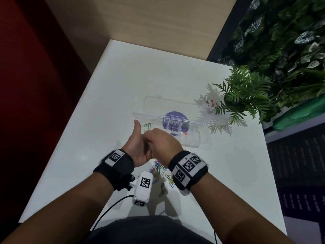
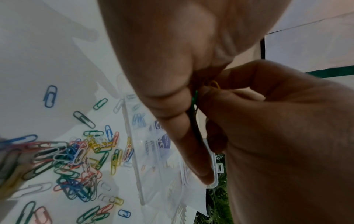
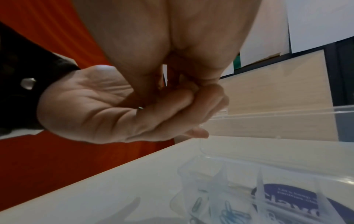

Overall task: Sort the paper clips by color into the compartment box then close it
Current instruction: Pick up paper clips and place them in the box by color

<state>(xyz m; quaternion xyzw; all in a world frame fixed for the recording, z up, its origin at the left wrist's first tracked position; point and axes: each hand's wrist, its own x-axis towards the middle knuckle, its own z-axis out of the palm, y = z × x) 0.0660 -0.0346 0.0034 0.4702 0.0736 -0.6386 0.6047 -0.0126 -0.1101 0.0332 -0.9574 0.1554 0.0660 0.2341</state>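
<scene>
A clear compartment box [image 1: 204,144] lies open on the white table, its lid [image 1: 154,101] folded back. Green clips [image 1: 147,126], pale clips [image 1: 173,132] and red clips [image 1: 185,133] lie in separate compartments; blue clips [image 3: 229,212] fill another. My left hand [image 1: 139,147] hovers before the box, thumb up, fingers [image 2: 172,109] curled round a green clip [image 2: 194,100]. My right hand [image 1: 163,140] reaches into that palm, and its fingertips [image 2: 208,92] pinch a yellow clip [image 2: 215,84]. A mixed pile of coloured clips [image 1: 158,169] lies under the wrists.
A potted fern [image 1: 244,92] overhangs the box's right end. The table edge [image 1: 70,120] runs along the left beside a red wall. A white camera unit [image 1: 143,188] with a cable hangs from my left wrist above the table [image 1: 228,173].
</scene>
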